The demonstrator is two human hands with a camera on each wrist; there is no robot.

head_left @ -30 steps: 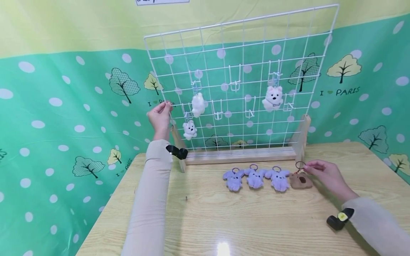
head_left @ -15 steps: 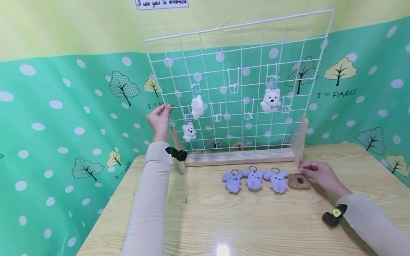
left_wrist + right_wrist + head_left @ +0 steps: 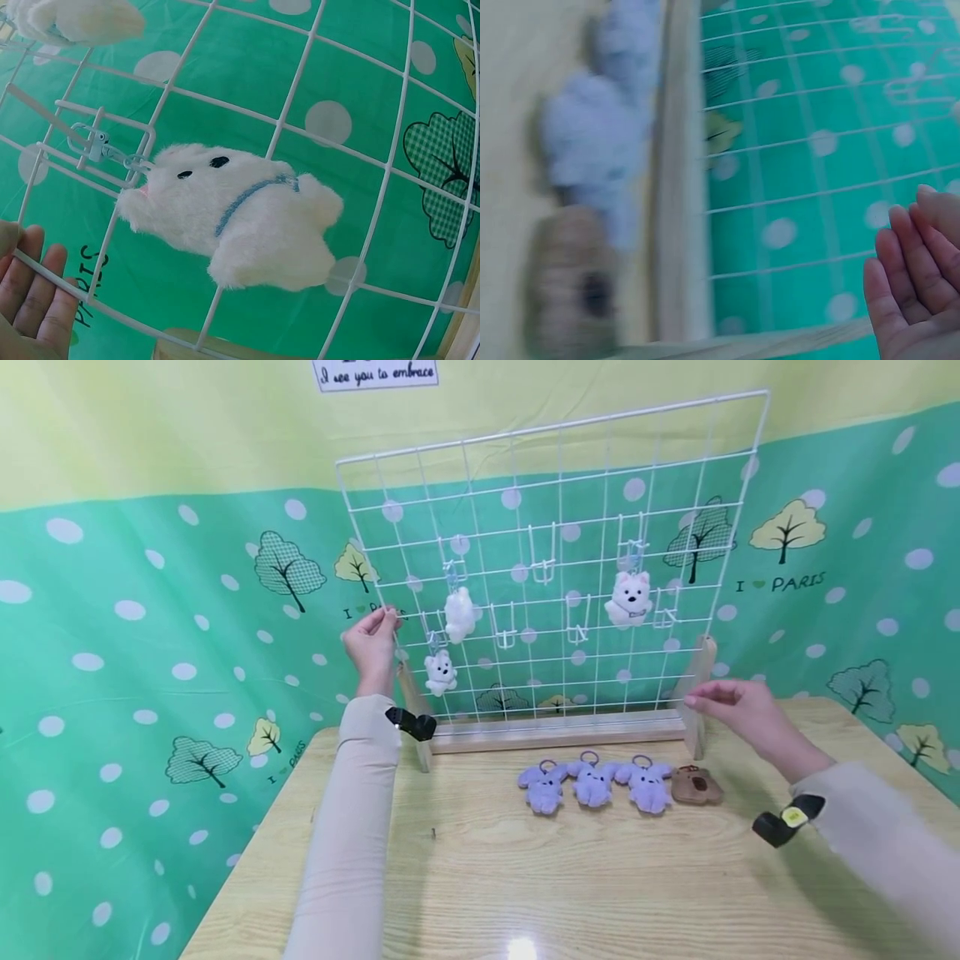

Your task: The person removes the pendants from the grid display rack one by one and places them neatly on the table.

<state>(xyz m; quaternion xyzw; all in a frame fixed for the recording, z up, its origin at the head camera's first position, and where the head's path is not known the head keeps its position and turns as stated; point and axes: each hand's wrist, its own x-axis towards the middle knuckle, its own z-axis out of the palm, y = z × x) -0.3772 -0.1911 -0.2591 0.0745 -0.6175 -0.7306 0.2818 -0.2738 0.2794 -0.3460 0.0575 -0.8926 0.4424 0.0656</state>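
With thumb and fingertips my left hand (image 3: 371, 647) pinches the left edge wire of the white wire grid (image 3: 551, 429). In the left wrist view its fingers (image 3: 56, 319) reach behind that wire, close to a white plush keychain (image 3: 240, 217) hanging from a hook. My right hand (image 3: 735, 714) is raised in front of the stand's right foot, holding nothing. In the right wrist view its fingers (image 3: 889, 281) are extended together. Below it on the table lie a brown plush animal keychain (image 3: 696, 787) and, left of it, a row of three lavender long-eared plush keychains (image 3: 592, 783).
Two more white plush keychains (image 3: 628, 600) hang on the grid, among several bare hooks (image 3: 542, 568). The grid stands in a wooden base (image 3: 558, 728) at the back of the wooden table (image 3: 525, 877). A patterned green and yellow curtain (image 3: 187, 585) hangs behind.
My right hand has left the brown keychain's ring and risen above it. The left hand keeps its hold on the grid's edge. The head view has shifted slightly.
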